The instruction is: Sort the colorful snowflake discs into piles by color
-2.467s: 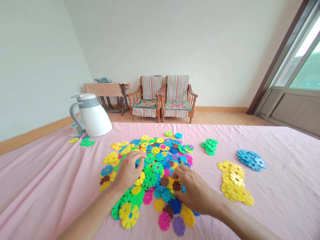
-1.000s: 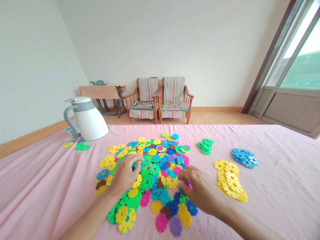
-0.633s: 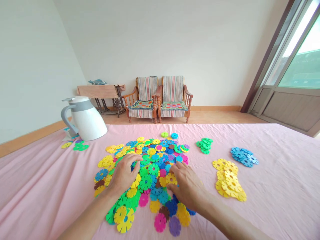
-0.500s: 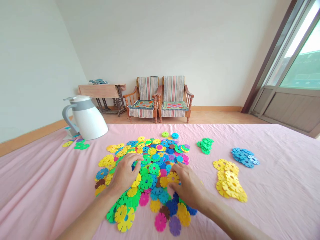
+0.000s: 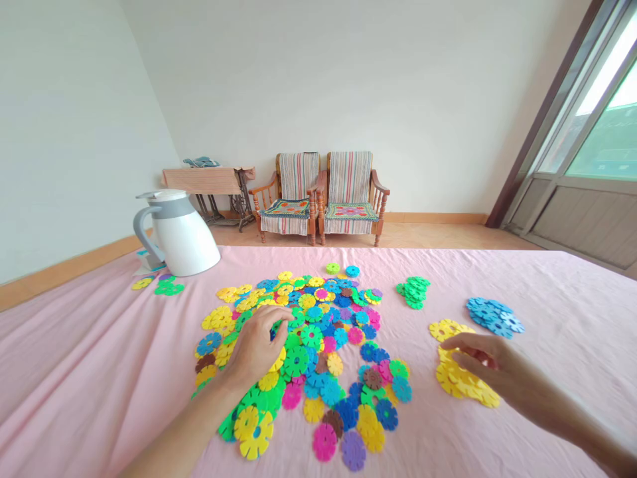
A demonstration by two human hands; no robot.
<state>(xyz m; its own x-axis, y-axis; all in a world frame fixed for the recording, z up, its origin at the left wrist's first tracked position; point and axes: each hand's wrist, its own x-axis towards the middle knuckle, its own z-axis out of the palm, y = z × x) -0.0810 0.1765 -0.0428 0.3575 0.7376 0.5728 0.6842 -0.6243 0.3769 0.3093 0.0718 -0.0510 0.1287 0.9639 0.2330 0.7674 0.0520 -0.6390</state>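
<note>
Two bare hands work well apart: the left hand [image 5: 256,348], fingers curled on the mixed pile of plastic snowflake discs [image 5: 323,342], may hold one, cannot tell, while the open right hand [image 5: 475,355] reaches just above the yellow discs [image 5: 460,384].

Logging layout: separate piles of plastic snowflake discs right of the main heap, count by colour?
Green disc pile: 1
Blue disc pile: 1
Yellow disc pile: 1
Total: 3
</note>
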